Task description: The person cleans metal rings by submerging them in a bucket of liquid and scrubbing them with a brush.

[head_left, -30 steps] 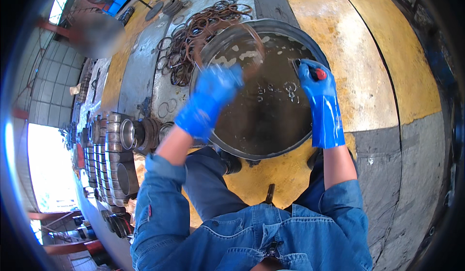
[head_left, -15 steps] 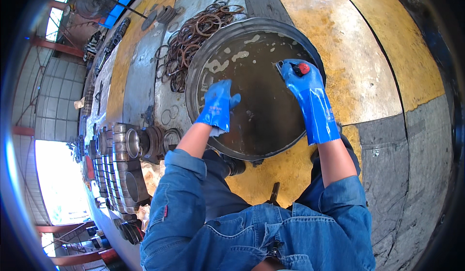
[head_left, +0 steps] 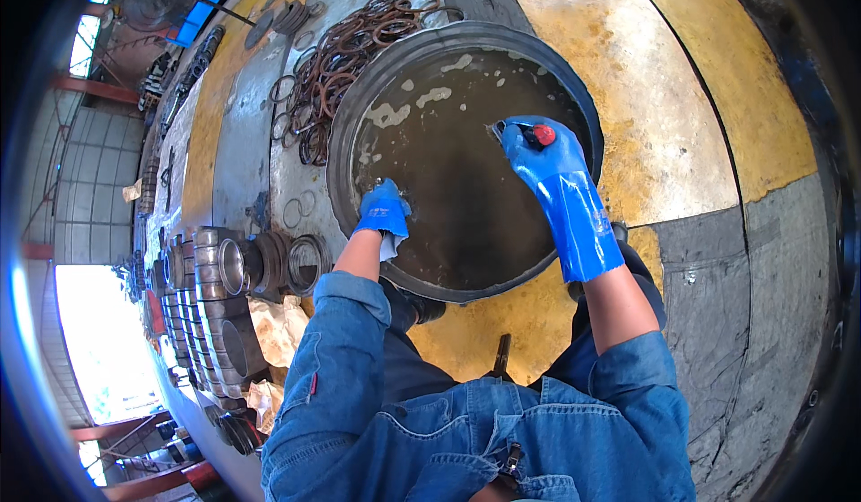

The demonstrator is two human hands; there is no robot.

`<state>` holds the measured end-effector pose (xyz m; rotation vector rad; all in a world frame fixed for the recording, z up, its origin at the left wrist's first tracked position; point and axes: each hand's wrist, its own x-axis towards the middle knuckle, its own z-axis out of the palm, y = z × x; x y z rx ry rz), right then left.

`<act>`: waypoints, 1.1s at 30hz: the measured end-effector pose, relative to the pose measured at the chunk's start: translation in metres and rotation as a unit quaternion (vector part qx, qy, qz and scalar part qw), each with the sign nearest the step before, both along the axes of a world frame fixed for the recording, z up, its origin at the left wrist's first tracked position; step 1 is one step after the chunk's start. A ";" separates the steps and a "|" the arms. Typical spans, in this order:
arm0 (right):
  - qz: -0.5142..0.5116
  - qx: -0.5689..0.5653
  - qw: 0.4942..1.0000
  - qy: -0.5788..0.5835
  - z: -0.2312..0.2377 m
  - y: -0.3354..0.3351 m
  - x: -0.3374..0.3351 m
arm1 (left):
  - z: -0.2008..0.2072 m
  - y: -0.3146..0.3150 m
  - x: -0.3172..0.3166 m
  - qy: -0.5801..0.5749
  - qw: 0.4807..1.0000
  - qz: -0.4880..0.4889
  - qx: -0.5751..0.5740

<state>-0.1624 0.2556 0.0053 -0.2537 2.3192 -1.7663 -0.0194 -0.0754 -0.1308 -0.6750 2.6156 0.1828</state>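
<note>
Two blue-gloved hands work over a wide, round, dark tub of murky liquid, seen from where I watch remotely. The right hand [head_left: 543, 148] is wrapped around a red-ended tool [head_left: 543, 134], its metal tip pointing left above the liquid [head_left: 457, 197]; I'd judge the closed fist keeps a wet handle from slipping. The left hand [head_left: 384, 204] is lowered at the tub's near left side, fingertips down at the liquid; I cannot tell whether they pinch anything. The tub [head_left: 338, 170] stands just in front of the person's legs, probably so both arms can reach in without stretching. A heap of brown rings [head_left: 345, 63] lies against its far left edge, seemingly set within the left arm's reach, and two loose rings [head_left: 300, 207] lie nearer. Further left and nearer, stacked metal cylinders [head_left: 211, 278] crowd that side. The raised rim is the edge both wrists must clear, and the legs hem in the near side. The widest room for moving is to the right, over flat yellow plates [head_left: 664, 125].
</note>
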 end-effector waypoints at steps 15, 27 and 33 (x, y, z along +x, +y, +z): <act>0.040 0.037 0.999 -0.005 -0.007 -0.020 0.009 | 0.025 0.003 -0.004 -0.027 0.938 0.121 0.325; 0.036 0.067 0.997 0.004 -0.005 -0.020 0.011 | 0.084 0.081 -0.015 0.008 0.842 0.174 0.511; 0.048 0.036 0.998 0.011 -0.018 -0.024 0.011 | 0.026 0.082 -0.043 -0.131 0.991 -0.002 -0.026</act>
